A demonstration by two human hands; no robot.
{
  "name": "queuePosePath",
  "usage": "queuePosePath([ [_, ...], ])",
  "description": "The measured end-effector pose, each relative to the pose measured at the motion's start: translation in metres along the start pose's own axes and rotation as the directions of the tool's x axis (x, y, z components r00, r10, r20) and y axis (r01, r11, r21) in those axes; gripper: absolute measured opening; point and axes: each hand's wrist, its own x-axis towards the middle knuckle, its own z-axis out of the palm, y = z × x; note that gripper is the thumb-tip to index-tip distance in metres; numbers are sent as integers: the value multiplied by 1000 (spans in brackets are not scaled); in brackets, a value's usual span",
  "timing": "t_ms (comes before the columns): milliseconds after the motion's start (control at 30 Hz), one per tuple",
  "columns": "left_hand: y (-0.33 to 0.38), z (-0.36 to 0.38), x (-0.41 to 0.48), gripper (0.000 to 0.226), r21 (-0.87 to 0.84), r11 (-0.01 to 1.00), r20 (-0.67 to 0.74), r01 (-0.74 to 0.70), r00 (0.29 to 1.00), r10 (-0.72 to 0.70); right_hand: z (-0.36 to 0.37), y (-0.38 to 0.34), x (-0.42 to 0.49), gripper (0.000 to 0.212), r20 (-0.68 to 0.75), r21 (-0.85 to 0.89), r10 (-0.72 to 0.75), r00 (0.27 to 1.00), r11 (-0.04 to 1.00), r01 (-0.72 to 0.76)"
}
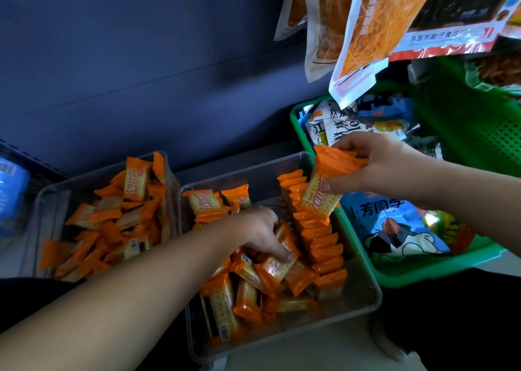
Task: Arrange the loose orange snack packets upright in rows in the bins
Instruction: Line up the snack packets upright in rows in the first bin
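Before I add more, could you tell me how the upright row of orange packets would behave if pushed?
The upright row probably topples leftward; only the bin wall backs it. Each looks light, stiff, crackers showing, so likely breakable.

We read "界首市" and "食品" on the red-edged hanging packet (439, 36), "面制品" on the orange hanging bag (363, 18), and "芳同学" on the blue packet (377, 209) in the green basket (423, 274).

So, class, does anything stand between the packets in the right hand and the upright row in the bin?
Nothing visible does. The right hand holds its packets just above the upright row at the right wall of the clear bin; the left hand reaches into the loose pile beside it.
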Motion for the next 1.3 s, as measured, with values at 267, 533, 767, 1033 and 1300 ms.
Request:
queuePosePath([
  [267, -8, 1, -6, 87, -193, 979, -68, -59, 997, 47, 5, -1, -1, 53, 15, -95, -27, 1000, 995, 29],
  [533, -34, -5, -60, 68, -124, 989, -233, -85, 971, 54, 12, -10, 8, 58, 7, -130, -63, 998, 989, 64],
  [767, -62, 16, -87, 31, -592, 789, -408, -160, 905, -122, 43, -23, 28, 55, -3, -176, -94, 996, 980, 92],
  [1033, -72, 16, -79, 23, -502, 850, -468, -159, 876, -112, 76, -28, 55, 54, 62, -275, -66, 996, 958, 81],
  [1300, -62, -18, -99, 57, 108, 994, -176, -23, 983, 42, 50, -27, 48, 50, 16, -227, -27, 1000, 973, 30],
])
